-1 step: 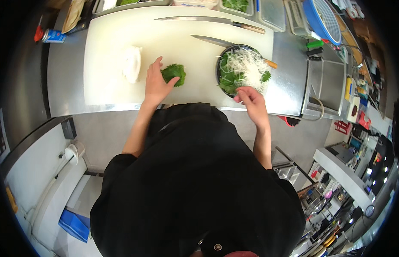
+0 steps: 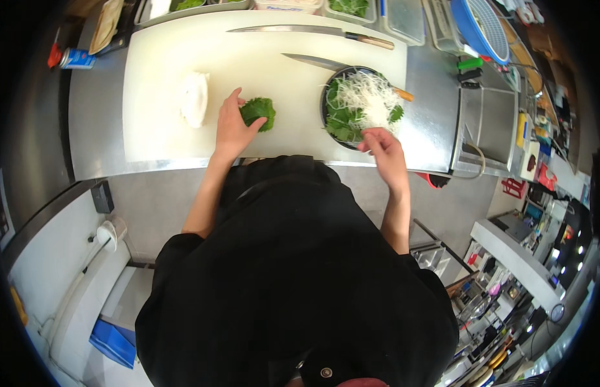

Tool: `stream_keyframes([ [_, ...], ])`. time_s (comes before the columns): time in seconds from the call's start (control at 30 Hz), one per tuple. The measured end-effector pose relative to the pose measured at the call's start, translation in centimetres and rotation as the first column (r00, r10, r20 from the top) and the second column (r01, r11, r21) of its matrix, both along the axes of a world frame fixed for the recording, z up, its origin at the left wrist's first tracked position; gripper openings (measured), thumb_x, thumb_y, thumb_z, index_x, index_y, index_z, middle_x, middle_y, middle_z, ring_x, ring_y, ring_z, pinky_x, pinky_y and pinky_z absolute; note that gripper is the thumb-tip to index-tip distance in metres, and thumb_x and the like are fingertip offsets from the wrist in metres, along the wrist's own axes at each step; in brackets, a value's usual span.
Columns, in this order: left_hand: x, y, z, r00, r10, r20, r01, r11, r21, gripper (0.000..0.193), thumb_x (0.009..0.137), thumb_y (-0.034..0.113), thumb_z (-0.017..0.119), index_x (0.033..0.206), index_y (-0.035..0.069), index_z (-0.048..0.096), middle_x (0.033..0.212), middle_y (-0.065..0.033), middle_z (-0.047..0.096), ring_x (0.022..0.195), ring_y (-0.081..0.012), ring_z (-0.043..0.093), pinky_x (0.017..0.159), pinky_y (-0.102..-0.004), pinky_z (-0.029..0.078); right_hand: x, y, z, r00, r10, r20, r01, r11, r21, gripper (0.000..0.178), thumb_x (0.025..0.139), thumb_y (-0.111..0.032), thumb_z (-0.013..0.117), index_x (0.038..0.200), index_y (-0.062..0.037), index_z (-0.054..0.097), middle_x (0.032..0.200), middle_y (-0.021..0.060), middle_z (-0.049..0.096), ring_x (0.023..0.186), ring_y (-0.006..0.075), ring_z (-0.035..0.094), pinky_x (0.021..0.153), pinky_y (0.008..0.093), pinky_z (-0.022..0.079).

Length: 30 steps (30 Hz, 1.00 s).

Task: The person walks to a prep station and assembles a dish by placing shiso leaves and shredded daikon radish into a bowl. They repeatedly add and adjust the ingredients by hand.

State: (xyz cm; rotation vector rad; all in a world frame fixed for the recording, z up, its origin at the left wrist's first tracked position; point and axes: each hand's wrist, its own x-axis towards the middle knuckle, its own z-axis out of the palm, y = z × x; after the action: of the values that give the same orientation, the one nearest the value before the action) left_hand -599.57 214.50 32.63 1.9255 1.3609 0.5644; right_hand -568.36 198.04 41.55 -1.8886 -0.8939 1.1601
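On the white cutting board (image 2: 164,58), a small stack of green, jagged-edged leaves (image 2: 256,111) lies beside my left hand (image 2: 233,129). The thumb rests over the leaves' near edge and the other fingers stretch forward along their left side. A dark round bowl (image 2: 324,111) at the board's right holds green leaves and a heap of thin white shreds (image 2: 371,97). At the bowl's near rim is my right hand (image 2: 386,155), thumb and fingers drawn together in a pinch. What sits between those fingertips, if anything, is hidden.
A long knife (image 2: 313,30) lies across the board's far side. Behind the bowl is a second knife (image 2: 313,60), partly covered by it. A folded white cloth-like item (image 2: 195,100) rests at left. Food containers (image 2: 351,9) line the back; a metal sink (image 2: 493,122) is at right.
My right hand has shifted slightly to the right along the bowl's near rim. The left hand stays at the leaves.
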Motion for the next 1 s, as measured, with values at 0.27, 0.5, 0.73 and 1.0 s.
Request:
stream_keyframes([
  [0.27, 1.1, 0.8, -0.8, 0.982, -0.087, -0.170, 0.066, 0.990, -0.123, 0.065, 0.084, 0.018, 0.079, 0.139, 0.002, 0.049, 0.125, -0.0175, 0.061, 0.114, -0.0377, 0.055, 0.101, -0.0473, 0.044, 10.6, 0.7, -7.0, 0.770, -0.424, 0.477, 0.420, 0.899, 0.121, 0.021, 0.092, -0.018, 0.071, 0.095, 0.0029, 0.072, 0.076, 0.0066, 0.071, 0.070, 0.0117, 0.064, 0.067, 0.0280, 0.051],
  [0.5, -0.9, 0.6, -1.8, 1.000, -0.008, 0.012, 0.009, 0.991, -0.136, 0.061, 0.088, 0.020, 0.076, 0.138, -0.001, 0.048, 0.116, -0.0183, 0.060, 0.113, -0.0359, 0.054, 0.100, -0.0453, 0.044, 8.1, 2.2, -3.5, 0.697, -0.470, 0.542, 0.419, 0.880, 0.224, 0.017, 0.088, -0.015, 0.073, 0.087, 0.0021, 0.072, 0.073, 0.0066, 0.069, 0.068, 0.0128, 0.062, 0.068, 0.0294, 0.051],
  [0.73, -0.5, -0.5, 0.8, 0.994, 0.036, -0.099, -0.023, 0.991, 0.131, 0.053, 0.093, 0.021, 0.071, 0.137, -0.001, 0.050, 0.117, -0.0177, 0.060, 0.107, -0.0310, 0.059, 0.097, -0.0403, 0.046, 5.7, 1.3, -0.6, 0.728, -0.462, 0.507, 0.406, 0.886, 0.225, 0.016, 0.092, -0.013, 0.070, 0.090, 0.0026, 0.068, 0.075, 0.0053, 0.069, 0.065, 0.0098, 0.059, 0.062, 0.0268, 0.048],
  [1.0, 3.6, -1.9, 7.5, 0.714, 0.217, 0.665, 0.433, 0.610, -0.664, 0.043, 0.104, 0.028, 0.061, 0.139, 0.005, 0.051, 0.123, -0.0090, 0.063, 0.110, -0.0189, 0.063, 0.094, -0.0350, 0.048, -4.5, 5.2, 3.3, 0.927, -0.250, -0.280, 0.337, 0.882, 0.328, 0.006, 0.098, -0.006, 0.069, 0.102, -0.0030, 0.066, 0.084, 0.0036, 0.070, 0.074, 0.0109, 0.068, 0.064, 0.0235, 0.052],
])
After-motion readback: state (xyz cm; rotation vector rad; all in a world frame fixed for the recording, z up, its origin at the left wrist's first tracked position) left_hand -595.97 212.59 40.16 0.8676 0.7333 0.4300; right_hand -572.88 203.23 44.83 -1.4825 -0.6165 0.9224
